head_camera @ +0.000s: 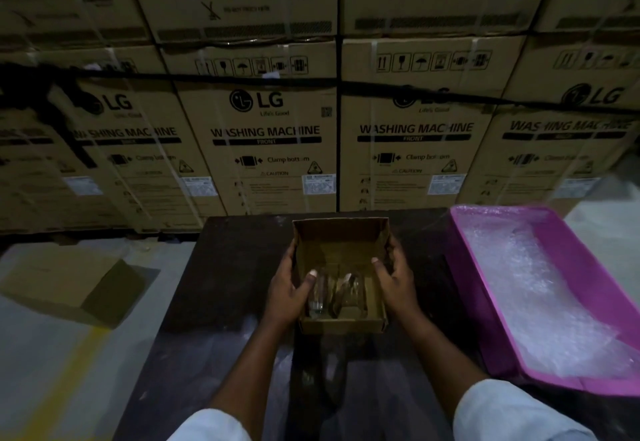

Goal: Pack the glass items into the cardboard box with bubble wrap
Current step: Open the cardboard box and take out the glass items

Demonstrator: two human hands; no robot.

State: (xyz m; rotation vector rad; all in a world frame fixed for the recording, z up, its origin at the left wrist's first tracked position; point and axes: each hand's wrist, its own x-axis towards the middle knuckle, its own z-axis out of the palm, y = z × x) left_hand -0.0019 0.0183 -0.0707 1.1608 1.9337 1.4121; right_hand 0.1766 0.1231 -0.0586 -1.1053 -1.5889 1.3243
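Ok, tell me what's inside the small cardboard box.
Two clear glasses lie side by side in the near half of the cardboard box. The far half shows bare cardboard. Anything under the glasses is hidden.

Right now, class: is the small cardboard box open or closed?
Open. The cardboard box has no lid over it, so two glass items show lying inside.

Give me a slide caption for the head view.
Both hands, left and right, grip a cardboard box holding glass items.
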